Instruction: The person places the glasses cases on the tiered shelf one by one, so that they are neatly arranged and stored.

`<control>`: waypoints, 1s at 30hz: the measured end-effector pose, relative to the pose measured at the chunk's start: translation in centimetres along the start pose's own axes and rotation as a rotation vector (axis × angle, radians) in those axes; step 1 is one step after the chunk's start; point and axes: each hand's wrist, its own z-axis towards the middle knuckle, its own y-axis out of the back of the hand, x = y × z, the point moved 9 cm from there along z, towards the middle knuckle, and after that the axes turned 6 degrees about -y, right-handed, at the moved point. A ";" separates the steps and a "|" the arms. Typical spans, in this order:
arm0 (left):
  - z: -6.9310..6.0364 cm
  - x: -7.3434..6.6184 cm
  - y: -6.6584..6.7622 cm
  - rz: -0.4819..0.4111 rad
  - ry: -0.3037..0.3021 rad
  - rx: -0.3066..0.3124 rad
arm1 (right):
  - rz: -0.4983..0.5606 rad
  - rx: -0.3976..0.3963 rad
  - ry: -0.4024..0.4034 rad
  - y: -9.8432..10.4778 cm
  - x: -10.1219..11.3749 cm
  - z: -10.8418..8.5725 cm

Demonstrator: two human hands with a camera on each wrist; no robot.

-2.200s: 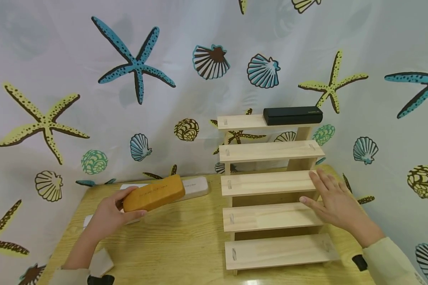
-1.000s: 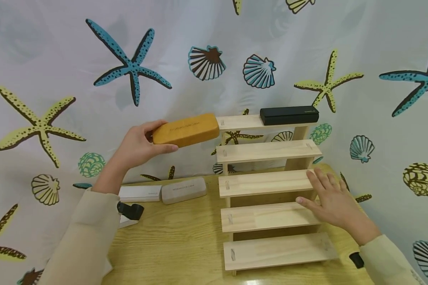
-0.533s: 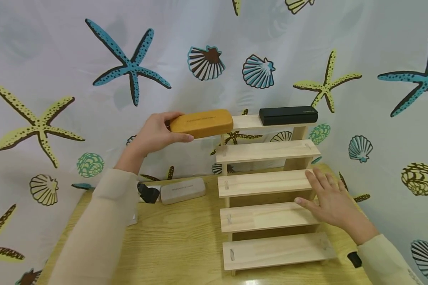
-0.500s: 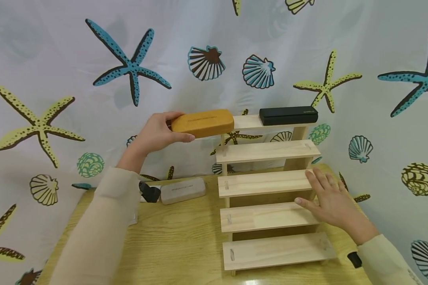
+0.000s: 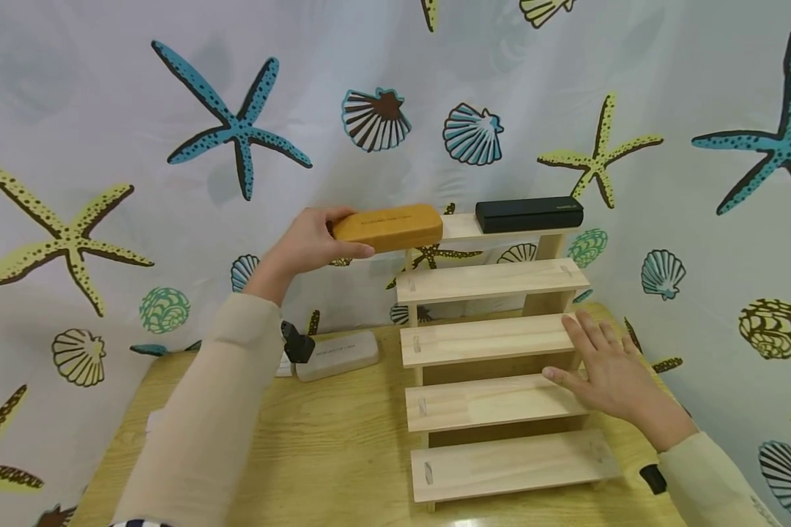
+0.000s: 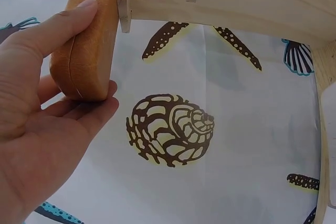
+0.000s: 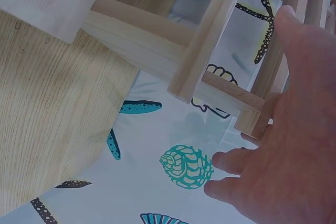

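My left hand (image 5: 310, 241) grips the left end of an orange glasses case (image 5: 389, 228) between thumb and fingers. The case lies lengthwise at the left end of the top shelf of a stepped wooden rack (image 5: 494, 279). In the left wrist view, the orange case (image 6: 90, 40) is seen end-on beside the shelf's end, thumb on one face and fingertips beneath. On the same shelf, further right, sits a black glasses case (image 5: 529, 214), apart from the orange one. My right hand (image 5: 609, 373) rests with extended fingers at the right ends of the middle shelves.
A pale grey glasses case (image 5: 338, 355) lies at the back of the wooden table (image 5: 323, 446); a white box beside it is mostly hidden by my left forearm. Close behind the rack hangs a curtain (image 5: 290, 44) printed with starfish and shells.
My left hand has carried the orange case up from the table and rightward to the top shelf's left end. Lately it has slid a little further right. The right hand stays on the rack.
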 end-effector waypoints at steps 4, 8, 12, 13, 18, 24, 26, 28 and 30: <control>0.7 -0.3 -0.5 0.003 -0.002 0.022 | -0.005 -0.003 0.002 0.0 0.0 0.0; 1.3 -0.7 -1.1 0.016 -0.004 0.040 | -0.001 -0.005 0.006 0.0 0.0 -0.1; 1.6 -1.0 -1.7 0.015 -0.001 0.042 | 0.017 0.000 0.011 0.0 0.0 -0.2; 1.7 -1.1 -1.9 0.005 0.006 0.040 | 0.023 0.004 0.011 -0.1 0.0 -0.2; 2.0 -1.4 -2.9 -0.087 0.016 0.001 | 0.048 0.022 0.010 -0.2 -0.1 -0.2; 2.3 -1.9 -3.6 -0.123 0.006 -0.025 | 0.038 0.007 0.014 -0.1 0.0 -0.1; 2.4 -2.0 -3.8 -0.101 0.009 -0.019 | 0.034 0.001 0.015 0.0 0.0 -0.1; 2.6 -2.1 -4.0 -0.079 0.003 -0.012 | 0.032 0.005 0.011 -0.1 0.0 -0.1; 2.7 -2.2 -4.2 -0.062 -0.008 -0.004 | 0.031 0.009 0.008 -0.1 -0.1 -0.1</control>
